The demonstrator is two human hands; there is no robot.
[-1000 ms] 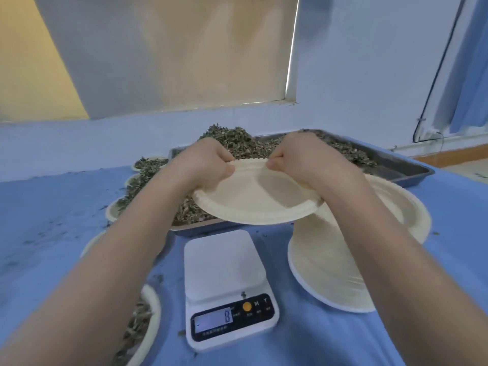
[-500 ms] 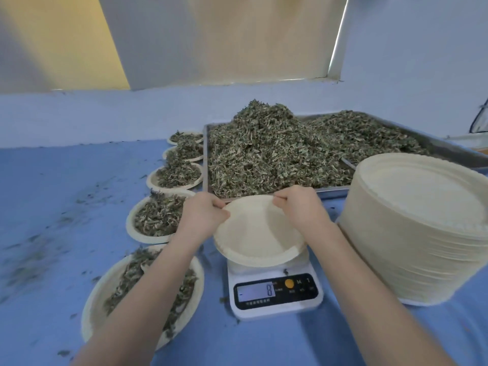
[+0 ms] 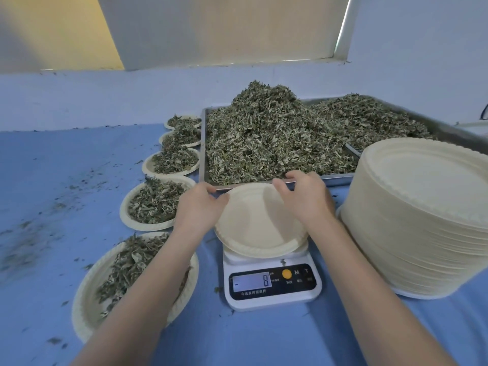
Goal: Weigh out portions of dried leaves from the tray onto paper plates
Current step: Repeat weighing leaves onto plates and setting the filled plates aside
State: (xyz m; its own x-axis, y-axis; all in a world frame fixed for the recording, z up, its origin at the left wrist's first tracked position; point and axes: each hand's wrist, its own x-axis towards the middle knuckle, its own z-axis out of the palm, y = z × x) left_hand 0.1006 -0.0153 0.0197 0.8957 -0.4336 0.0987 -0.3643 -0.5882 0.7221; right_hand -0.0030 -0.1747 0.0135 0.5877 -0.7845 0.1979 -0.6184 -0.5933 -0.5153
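Observation:
An empty paper plate (image 3: pixel 260 225) sits on the white digital scale (image 3: pixel 273 285), whose display shows 8. My left hand (image 3: pixel 200 206) pinches the plate's left rim between thumb and fingers. My right hand (image 3: pixel 303 198) hovers over the plate's far right rim, thumb and fingers spread apart and gripping nothing. Just behind the plate stands the metal tray (image 3: pixel 332 178), heaped with dried leaves (image 3: pixel 269 133).
A tall stack of empty paper plates (image 3: pixel 422 215) stands right of the scale. Several leaf-filled plates line the left: the nearest (image 3: pixel 87 307) under my left forearm, then others (image 3: pixel 125 212), (image 3: pixel 148 167). Leaf crumbs litter the blue table (image 3: pixel 52 207).
The plate came down from mid-air onto the scale. My right hand's fingers have loosened from its rim. My head moved, bringing the filled plates into view.

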